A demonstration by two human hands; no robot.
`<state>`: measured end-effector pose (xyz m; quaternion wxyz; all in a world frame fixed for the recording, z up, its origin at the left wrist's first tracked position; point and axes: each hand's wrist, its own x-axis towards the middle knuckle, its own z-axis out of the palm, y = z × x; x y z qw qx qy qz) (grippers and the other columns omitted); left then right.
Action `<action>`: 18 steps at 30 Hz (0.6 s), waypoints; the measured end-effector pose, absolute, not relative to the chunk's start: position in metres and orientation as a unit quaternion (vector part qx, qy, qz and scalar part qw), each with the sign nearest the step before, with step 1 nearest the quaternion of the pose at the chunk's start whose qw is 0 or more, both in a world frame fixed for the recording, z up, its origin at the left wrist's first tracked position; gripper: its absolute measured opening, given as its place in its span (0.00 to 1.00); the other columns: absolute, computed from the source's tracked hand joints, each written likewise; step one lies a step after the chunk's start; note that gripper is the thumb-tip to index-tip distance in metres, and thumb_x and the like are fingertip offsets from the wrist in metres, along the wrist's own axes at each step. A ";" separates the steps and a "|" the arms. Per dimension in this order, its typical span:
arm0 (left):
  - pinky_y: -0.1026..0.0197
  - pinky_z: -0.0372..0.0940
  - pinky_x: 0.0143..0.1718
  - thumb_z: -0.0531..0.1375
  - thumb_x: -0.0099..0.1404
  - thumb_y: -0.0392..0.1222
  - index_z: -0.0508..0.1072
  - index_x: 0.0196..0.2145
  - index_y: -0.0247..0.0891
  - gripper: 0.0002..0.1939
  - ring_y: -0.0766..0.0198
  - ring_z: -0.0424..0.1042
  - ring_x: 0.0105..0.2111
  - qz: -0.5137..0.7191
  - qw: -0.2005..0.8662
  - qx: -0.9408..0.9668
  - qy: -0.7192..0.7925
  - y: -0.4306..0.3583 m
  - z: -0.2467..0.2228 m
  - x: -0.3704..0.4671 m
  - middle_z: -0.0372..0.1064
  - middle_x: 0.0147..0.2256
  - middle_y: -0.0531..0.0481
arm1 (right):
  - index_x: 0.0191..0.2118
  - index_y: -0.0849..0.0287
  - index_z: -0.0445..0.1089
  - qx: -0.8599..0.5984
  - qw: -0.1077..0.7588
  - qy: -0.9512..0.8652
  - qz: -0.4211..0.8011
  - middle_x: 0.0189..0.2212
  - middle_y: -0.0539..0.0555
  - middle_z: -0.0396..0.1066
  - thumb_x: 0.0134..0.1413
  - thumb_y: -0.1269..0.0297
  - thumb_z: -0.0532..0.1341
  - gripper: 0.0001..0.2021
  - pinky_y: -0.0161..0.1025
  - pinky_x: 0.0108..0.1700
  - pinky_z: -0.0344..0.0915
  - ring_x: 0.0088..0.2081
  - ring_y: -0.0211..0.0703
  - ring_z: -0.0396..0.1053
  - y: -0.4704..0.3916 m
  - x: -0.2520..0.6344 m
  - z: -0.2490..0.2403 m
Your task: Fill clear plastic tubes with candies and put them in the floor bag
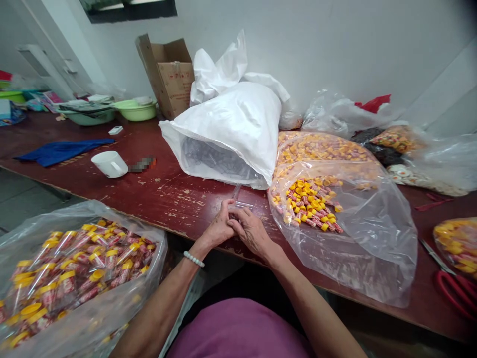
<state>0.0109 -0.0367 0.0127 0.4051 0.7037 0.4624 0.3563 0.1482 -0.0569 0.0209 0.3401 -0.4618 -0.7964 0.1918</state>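
My left hand [219,226], with a pale bead bracelet on its wrist, meets my right hand [250,229] at the front of the red table. The fingers of both are curled together, and they hide what lies between them. A clear plastic tube [245,204] shows just past the fingertips; whether it is held or lies on the table I cannot tell. Another clear tube [236,191] lies behind it, by the mouth of a white sack [238,114] filled with clear tubes. To the right, an open plastic bag holds yellow caps [305,194] with red-and-white wrapped pieces.
At lower left, a large bag holds capped, filled tubes [67,283]. A white mug [110,164], blue cloth [61,150], green basins [136,110] and cardboard box [175,87] stand or lie on the left. Red-handled scissors [452,288] lie near the right edge.
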 end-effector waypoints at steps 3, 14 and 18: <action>0.55 0.64 0.44 0.62 0.48 0.34 0.50 0.56 0.36 0.39 0.58 0.69 0.41 0.308 0.431 0.729 0.435 -0.045 0.018 0.016 0.68 0.42 0.44 | 0.47 0.56 0.67 -0.425 0.391 -0.772 0.268 0.41 0.53 0.69 0.60 0.63 0.55 0.11 0.40 0.47 0.62 0.42 0.41 0.66 -0.065 0.161 0.010; 0.60 0.64 0.34 0.61 0.43 0.29 0.47 0.57 0.34 0.44 0.62 0.69 0.32 0.263 0.482 0.732 0.404 -0.045 0.019 0.025 0.67 0.35 0.49 | 0.40 0.57 0.66 -0.444 0.411 -0.704 0.371 0.38 0.51 0.68 0.61 0.63 0.52 0.08 0.38 0.43 0.61 0.38 0.39 0.65 -0.079 0.169 0.010; 0.66 0.62 0.26 0.62 0.41 0.27 0.52 0.56 0.39 0.44 0.67 0.67 0.26 0.304 0.537 0.658 0.432 -0.046 0.017 0.021 0.67 0.32 0.53 | 0.37 0.57 0.66 -0.445 0.433 -0.688 0.376 0.34 0.50 0.68 0.58 0.62 0.55 0.07 0.37 0.41 0.61 0.36 0.38 0.65 -0.077 0.165 0.008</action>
